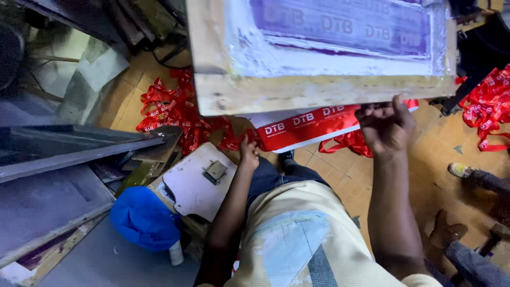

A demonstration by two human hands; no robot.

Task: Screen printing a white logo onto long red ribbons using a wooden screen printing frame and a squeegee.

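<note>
Left hand (248,151) pinches the near-left end of the red printed ribbon (305,127), whose long axis runs left to right. Right hand (387,127), fingers curled, grips the near edge of the raised wooden screen-printing frame (319,90) directly above the ribbon.

Print workshop: screen frame (319,53); red ribbons (175,109)
</note>
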